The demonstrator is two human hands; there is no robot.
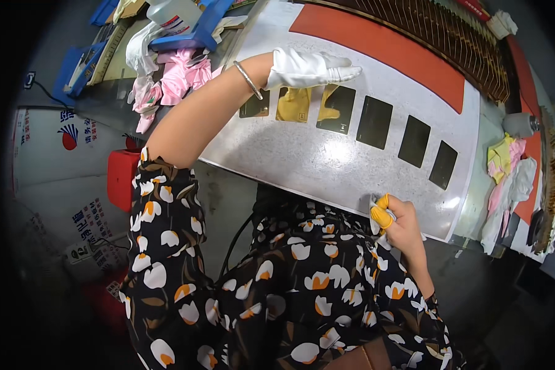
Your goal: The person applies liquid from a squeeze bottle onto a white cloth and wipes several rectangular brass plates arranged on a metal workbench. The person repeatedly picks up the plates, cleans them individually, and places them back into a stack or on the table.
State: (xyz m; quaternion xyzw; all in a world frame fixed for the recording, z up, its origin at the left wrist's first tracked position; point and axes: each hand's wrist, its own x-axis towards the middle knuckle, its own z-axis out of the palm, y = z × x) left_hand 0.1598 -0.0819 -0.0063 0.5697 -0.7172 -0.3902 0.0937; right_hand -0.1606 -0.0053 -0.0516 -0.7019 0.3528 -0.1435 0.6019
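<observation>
My left hand (311, 69), in a white glove, reaches over the far part of the white work surface with its fingers stretched out flat. It holds nothing that shows. Just below it lies a row of several thin, glossy rectangular plates. One plate (294, 105) shines gold with the reflection; a half-gold plate (337, 110) lies next to it. A dark plate (374, 122) is further right. My right hand (398, 225), with yellow finger covers, is closed at the near table edge around a crumpled whitish-grey cloth (375, 227), mostly hidden by the fingers.
An orange-red mat (382, 52) runs along the far side, before a long slotted rack (438, 31). Pink cloths (182, 69) and a plastic bottle (174, 15) in a blue tray (194, 37) are at far left. More cloths (505, 179) lie at right, near a grey container (520, 125).
</observation>
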